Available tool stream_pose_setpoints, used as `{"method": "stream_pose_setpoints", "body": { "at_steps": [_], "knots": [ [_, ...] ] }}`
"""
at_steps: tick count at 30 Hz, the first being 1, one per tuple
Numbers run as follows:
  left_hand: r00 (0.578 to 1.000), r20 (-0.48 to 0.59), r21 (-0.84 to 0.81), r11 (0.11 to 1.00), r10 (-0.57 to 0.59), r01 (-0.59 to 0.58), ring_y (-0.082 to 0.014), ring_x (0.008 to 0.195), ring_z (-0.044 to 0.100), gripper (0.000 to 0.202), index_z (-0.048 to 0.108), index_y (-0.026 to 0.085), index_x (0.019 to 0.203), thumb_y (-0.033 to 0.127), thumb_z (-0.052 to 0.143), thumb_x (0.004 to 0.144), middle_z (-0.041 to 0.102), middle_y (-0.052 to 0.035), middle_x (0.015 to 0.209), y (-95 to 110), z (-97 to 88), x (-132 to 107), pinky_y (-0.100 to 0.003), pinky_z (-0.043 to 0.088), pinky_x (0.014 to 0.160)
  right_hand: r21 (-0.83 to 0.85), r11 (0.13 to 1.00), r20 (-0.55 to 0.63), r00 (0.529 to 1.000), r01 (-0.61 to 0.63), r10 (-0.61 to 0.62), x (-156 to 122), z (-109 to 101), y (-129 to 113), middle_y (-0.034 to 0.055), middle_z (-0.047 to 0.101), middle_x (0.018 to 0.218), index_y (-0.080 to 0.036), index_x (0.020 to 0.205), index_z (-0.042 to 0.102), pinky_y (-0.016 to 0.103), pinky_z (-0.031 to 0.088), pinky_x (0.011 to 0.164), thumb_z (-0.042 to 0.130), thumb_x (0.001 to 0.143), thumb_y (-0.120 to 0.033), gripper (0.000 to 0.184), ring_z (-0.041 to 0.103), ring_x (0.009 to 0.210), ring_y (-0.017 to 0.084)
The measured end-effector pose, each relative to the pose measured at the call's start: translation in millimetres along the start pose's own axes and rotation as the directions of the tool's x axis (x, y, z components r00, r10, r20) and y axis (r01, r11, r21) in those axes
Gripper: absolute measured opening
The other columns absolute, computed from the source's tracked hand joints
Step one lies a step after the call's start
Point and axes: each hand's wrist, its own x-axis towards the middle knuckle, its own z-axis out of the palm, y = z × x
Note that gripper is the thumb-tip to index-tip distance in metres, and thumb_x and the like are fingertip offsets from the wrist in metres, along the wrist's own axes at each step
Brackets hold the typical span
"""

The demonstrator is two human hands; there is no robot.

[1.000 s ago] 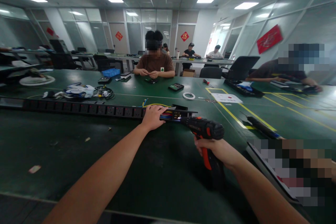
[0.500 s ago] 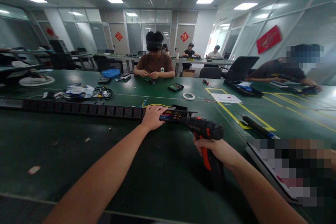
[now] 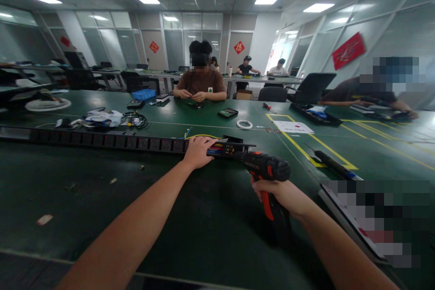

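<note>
A long black power strip (image 3: 146, 142) with a row of sockets lies across the green table (image 3: 142, 217). My left hand (image 3: 199, 152) is closed over it near its right end, fingers wrapped across the top. Just right of those fingers the casing is open, showing coloured wires (image 3: 215, 148) and a terminal block (image 3: 230, 149). My right hand (image 3: 275, 192) grips a black and orange cordless drill (image 3: 267, 166) by the handle. The drill's front end points left at the strip's right end; whether its bit touches anything is too dark to tell.
Behind the strip lie bundled cables (image 3: 134, 120), a white ring (image 3: 244, 124) and an open-topped black case (image 3: 227, 113). A long dark tool (image 3: 335, 164) lies at right, near yellow tape lines. Across the table sits a person (image 3: 200, 81); another person (image 3: 360, 90) leans in at right.
Both hands, the drill and the power strip stay almost where they were. At the lower right edge, a blurred skin-toned shape no longer shows.
</note>
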Motion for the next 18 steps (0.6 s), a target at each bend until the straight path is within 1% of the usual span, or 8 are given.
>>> {"method": "stream_pose_setpoints", "body": {
  "at_steps": [8, 18],
  "knots": [
    [1.0, 0.014, -0.006, 1.0, -0.009, 0.009, -0.032, 0.127, 0.053, 0.067, 0.059, 0.033, 0.138, 0.036, 0.079, 0.074, 0.063, -0.0052, 0.133, 1.0, -1.3, 0.6, -0.05, 0.032, 0.107, -0.014, 1.0, 0.007, 1.0, 0.003, -0.003, 2.3, -2.1, 4.2, -0.0006, 0.059, 0.062, -0.018, 0.077, 0.066, 0.03, 0.044, 0.061, 0.069, 0.073, -0.03, 0.013, 0.055, 0.06, 0.017],
    [1.0, 0.008, 0.009, 1.0, 0.004, -0.004, -0.0315, 0.126, 0.053, 0.065, 0.059, 0.031, 0.137, 0.037, 0.078, 0.075, 0.064, -0.0053, 0.133, 1.7, -2.3, -0.2, -0.05, 0.032, 0.106, -0.038, 0.999, 0.002, 1.0, -0.012, 0.012, -0.9, 1.1, -1.9, -0.0004, 0.058, 0.06, -0.019, 0.07, 0.063, 0.03, 0.043, 0.06, 0.069, 0.071, -0.034, 0.016, 0.055, 0.058, 0.017]
  ]
}}
